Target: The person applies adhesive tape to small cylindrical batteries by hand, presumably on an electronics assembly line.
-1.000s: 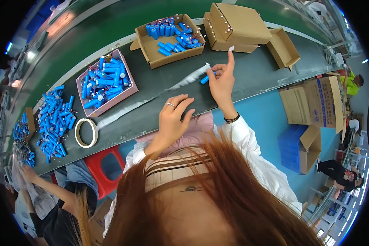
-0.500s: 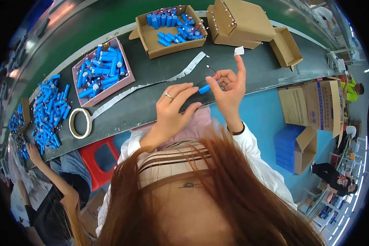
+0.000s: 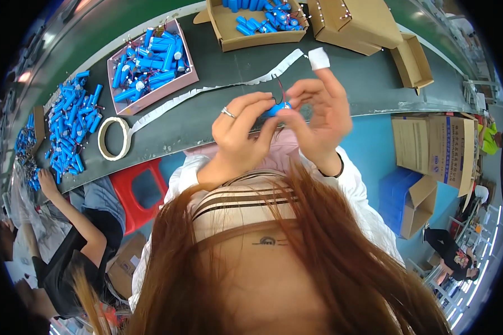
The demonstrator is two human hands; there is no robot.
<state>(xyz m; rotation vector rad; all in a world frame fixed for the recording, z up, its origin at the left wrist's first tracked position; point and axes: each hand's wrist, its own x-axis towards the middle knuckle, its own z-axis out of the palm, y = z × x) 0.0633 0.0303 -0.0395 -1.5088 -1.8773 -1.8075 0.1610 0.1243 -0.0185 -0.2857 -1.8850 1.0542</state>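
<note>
Between my two hands is a blue cylindrical battery (image 3: 275, 110) with thin dark and red wires rising from one end. My left hand (image 3: 241, 125), a ring on one finger, closes its thumb and fingertips on the battery's left end. My right hand (image 3: 322, 114) pinches the other end with thumb and bent fingers. A small white sticker (image 3: 319, 58) clings to the tip of my raised right index finger. Beyond my hands a strip of white tape pieces (image 3: 207, 88) runs across the dark bench to a tape roll (image 3: 114, 138).
Left of centre stands a pink box (image 3: 193, 75) full of blue batteries, with a loose battery pile (image 3: 72, 120) beside it. Cardboard boxes (image 3: 262, 40) line the far side. A co-worker's hand (image 3: 47, 183) reaches the bench's left end. A red stool (image 3: 129, 174) stands below.
My left hand has come up to the battery and closed on its end. The right hand, sticker still on its index finger, has turned inward. The view has shifted slightly.
</note>
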